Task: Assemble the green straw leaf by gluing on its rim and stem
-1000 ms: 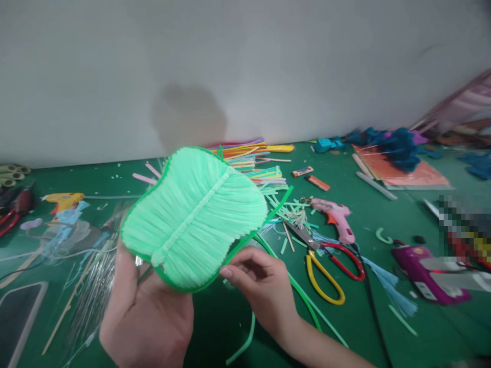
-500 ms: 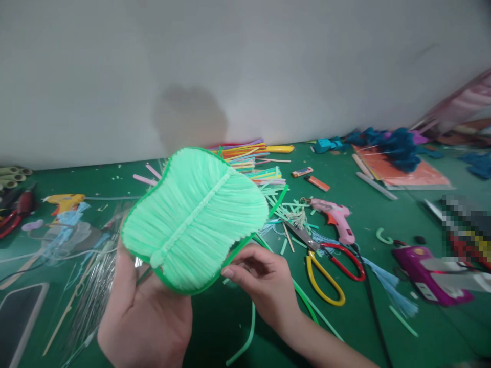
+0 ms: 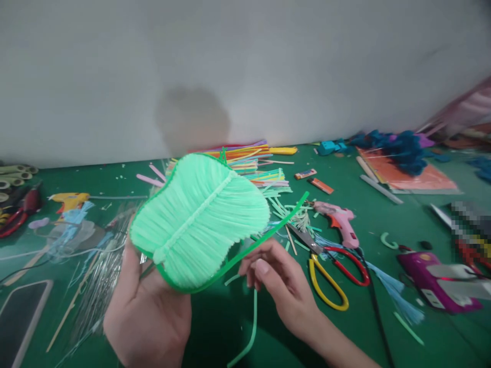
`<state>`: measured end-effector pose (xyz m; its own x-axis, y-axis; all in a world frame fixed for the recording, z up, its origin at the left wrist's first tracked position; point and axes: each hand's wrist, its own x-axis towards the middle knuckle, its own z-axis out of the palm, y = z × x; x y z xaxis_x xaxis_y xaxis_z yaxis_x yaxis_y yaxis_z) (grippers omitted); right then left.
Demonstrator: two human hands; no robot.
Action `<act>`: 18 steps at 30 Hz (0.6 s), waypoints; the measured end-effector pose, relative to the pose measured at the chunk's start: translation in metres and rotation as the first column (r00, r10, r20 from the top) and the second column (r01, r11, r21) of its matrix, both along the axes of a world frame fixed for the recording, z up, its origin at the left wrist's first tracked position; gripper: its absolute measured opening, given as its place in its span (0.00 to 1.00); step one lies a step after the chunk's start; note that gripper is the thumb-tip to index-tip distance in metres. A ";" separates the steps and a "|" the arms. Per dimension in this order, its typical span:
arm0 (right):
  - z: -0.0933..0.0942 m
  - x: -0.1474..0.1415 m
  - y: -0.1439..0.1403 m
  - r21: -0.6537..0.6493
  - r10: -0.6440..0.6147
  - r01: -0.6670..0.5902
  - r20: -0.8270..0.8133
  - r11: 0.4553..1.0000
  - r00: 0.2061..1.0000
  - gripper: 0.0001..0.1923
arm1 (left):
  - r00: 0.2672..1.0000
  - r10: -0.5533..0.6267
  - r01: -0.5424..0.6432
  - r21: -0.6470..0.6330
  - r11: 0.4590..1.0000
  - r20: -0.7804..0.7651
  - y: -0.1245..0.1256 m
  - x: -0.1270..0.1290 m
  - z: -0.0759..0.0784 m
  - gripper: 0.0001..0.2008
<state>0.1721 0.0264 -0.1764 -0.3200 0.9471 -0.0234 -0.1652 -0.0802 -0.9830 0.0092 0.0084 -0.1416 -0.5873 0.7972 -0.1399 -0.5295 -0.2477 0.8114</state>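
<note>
— Above the green table [image 3: 383, 225], at about six o'clock from the wall, the left hand [image 3: 148, 312] cups a pale green fringed leaf [image 3: 199, 220] from below, fingers closed on its lower edge; see it?

— Yes; and the right hand [image 3: 282, 278], at four o'clock from the leaf, pinches the dark green strip [image 3: 268, 235] that runs along the leaf's rim, its free end sticking out toward two o'clock.

— Edging step, I'd judge; the strip looks seated on the near side only.

— Then the next move calls for pressing the loose end snug against the rim; the scissors [image 3: 330, 266] and pink glue gun [image 3: 339, 220] lie near, at three o'clock.
</note>
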 end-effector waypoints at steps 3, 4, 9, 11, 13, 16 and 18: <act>-0.008 0.011 -0.002 -0.014 -0.036 0.037 0.082 0.999 0.996 0.15 | 0.999 0.038 -0.038 -0.001 0.999 -0.002 0.001 0.001 0.002 0.17; -0.010 0.013 -0.002 -0.014 -0.025 0.027 0.130 1.000 0.991 0.17 | 0.999 0.053 -0.053 0.002 0.999 -0.006 0.002 0.001 0.003 0.17; -0.011 0.010 -0.006 -0.078 0.216 -0.205 0.176 0.976 0.960 0.22 | 0.996 0.086 -0.087 -0.027 0.996 -0.013 0.005 0.004 0.008 0.16; -0.008 0.005 -0.007 -0.124 0.235 -0.227 0.053 0.966 0.971 0.22 | 0.997 0.081 -0.081 -0.051 0.995 -0.001 0.005 0.004 0.009 0.16; -0.004 0.001 -0.006 -0.139 0.206 -0.207 -0.024 0.968 0.978 0.22 | 0.997 0.082 -0.081 -0.064 0.995 0.010 0.004 0.004 0.009 0.17; 0.001 -0.003 -0.001 -0.126 0.147 -0.145 0.003 0.981 0.989 0.22 | 0.998 0.053 -0.050 -0.080 0.996 0.033 0.002 0.004 0.010 0.18; 0.005 -0.003 0.002 -0.112 0.104 -0.099 0.037 0.989 0.994 0.23 | 0.998 0.022 -0.017 -0.086 0.996 0.054 0.001 0.004 0.011 0.18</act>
